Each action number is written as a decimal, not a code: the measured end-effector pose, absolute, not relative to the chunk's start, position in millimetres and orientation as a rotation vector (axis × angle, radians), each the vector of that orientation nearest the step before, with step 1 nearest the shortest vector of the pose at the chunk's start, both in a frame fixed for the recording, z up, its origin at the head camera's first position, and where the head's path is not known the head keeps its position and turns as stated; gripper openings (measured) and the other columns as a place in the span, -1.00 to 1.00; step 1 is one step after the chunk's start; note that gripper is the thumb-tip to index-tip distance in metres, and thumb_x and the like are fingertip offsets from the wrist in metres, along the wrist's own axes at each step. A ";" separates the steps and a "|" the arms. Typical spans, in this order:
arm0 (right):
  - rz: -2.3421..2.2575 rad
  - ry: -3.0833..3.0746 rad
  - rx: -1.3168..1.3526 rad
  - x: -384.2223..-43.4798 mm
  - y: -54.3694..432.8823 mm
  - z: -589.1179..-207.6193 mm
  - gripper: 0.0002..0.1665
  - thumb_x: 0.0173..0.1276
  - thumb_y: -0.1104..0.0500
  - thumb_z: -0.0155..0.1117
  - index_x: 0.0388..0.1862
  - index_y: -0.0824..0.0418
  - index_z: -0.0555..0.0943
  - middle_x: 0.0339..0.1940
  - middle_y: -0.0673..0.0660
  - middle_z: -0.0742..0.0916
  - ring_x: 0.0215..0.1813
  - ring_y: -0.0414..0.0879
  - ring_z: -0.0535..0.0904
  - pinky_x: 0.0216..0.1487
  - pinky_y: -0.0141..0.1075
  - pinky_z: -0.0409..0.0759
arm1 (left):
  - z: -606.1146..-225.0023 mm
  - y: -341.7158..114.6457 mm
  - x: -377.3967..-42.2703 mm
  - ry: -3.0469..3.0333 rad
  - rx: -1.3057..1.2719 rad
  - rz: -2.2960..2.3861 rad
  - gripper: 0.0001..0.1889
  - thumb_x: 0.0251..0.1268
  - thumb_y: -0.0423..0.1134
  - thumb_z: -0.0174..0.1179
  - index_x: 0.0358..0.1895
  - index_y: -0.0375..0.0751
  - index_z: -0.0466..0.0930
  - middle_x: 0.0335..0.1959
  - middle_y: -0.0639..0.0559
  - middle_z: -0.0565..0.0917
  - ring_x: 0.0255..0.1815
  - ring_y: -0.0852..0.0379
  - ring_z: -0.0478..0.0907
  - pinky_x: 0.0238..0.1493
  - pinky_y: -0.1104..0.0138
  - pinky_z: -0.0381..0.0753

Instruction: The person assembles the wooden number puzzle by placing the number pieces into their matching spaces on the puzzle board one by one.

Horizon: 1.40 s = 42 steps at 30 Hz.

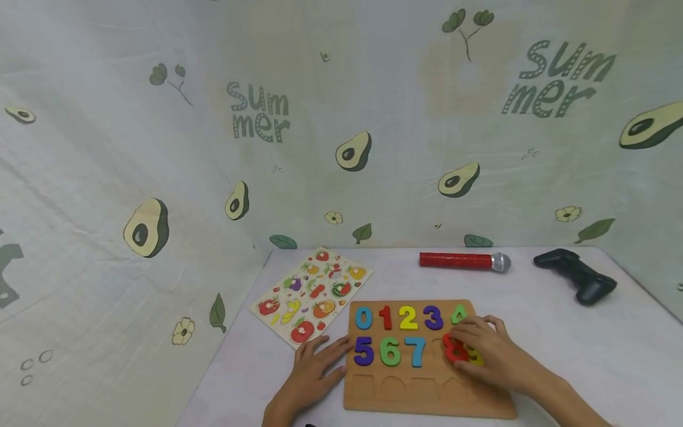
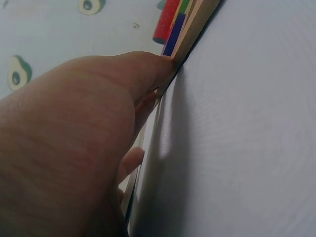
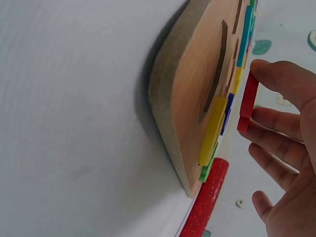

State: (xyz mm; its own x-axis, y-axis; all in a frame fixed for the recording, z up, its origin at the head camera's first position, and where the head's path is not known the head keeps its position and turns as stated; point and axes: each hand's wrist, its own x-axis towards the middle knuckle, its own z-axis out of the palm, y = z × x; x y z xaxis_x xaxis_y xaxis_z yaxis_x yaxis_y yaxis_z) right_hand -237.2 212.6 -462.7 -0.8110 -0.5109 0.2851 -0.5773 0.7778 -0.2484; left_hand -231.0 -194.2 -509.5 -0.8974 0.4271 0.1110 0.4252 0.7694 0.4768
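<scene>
A wooden number puzzle board (image 1: 395, 388) lies on the table, with coloured digits along its upper two rows. My right hand (image 1: 488, 353) pinches a red number 8 (image 1: 455, 349) between thumb and fingers. In the right wrist view the red piece (image 3: 249, 101) is raised off the board, its other fingers spread. The yellow 9 (image 1: 475, 356) sits partly hidden under this hand, beside the green 4 (image 1: 458, 314). My left hand (image 1: 315, 379) rests at the board's left edge, fingers extended and touching it near the purple 5 (image 1: 364, 351).
A fruit puzzle board (image 1: 312, 293) lies at an angle behind my left hand. Farther back is a red toy microphone (image 1: 456, 260), and a black game controller (image 1: 576, 276) lies at the right. A printed cloth (image 1: 395, 196) hangs behind the table.
</scene>
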 end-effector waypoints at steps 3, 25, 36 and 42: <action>0.498 -2.768 0.867 -239.5 207.6 -463.9 -0.43 0.14 -0.13 0.54 0.09 0.07 0.70 0.08 -0.05 0.69 0.24 0.09 0.46 0.24 0.26 0.15 | -510.6 -196.2 -231.2 2.953 0.709 0.806 -0.49 0.51 0.18 -0.02 0.47 0.35 0.35 0.49 0.34 0.32 0.51 -0.19 0.06 0.31 -0.28 -0.17; 0.480 -2.777 0.946 -245.3 197.3 -467.2 -0.44 0.18 -0.18 0.50 0.09 0.06 0.70 0.07 -0.04 0.70 0.26 0.13 0.46 0.22 0.26 0.14 | -505.4 -194.8 -228.4 2.985 0.731 0.785 -0.49 0.52 0.14 -0.01 0.48 0.34 0.34 0.48 0.33 0.33 0.50 -0.20 0.09 0.31 -0.28 -0.13; 0.551 -2.790 0.966 -245.5 199.4 -477.9 -0.47 0.22 -0.30 0.40 -0.01 0.02 0.74 0.05 -0.06 0.70 0.24 0.14 0.45 0.17 0.28 0.13 | -514.8 -194.3 -222.6 2.960 0.708 0.782 -0.49 0.52 0.18 -0.04 0.48 0.35 0.33 0.49 0.35 0.31 0.50 -0.19 0.07 0.30 -0.29 -0.14; 0.614 -2.807 0.915 -242.4 201.6 -477.0 -0.45 0.23 -0.33 0.36 0.03 -0.01 0.72 0.11 -0.04 0.67 0.31 0.20 0.40 0.19 0.28 0.09 | -512.9 -191.4 -222.7 2.963 0.695 0.806 -0.48 0.52 0.17 -0.04 0.49 0.33 0.32 0.50 0.36 0.30 0.51 -0.18 0.05 0.32 -0.26 -0.17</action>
State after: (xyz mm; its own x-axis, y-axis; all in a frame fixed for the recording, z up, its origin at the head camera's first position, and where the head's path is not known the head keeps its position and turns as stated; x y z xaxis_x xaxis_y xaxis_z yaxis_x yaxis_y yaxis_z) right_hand -242.4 201.6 -477.0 -0.8085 -0.5372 0.2402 -0.5884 0.7340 -0.3391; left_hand -222.7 -191.4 -512.9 -0.9025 0.4139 0.1189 0.4171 0.7715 0.4805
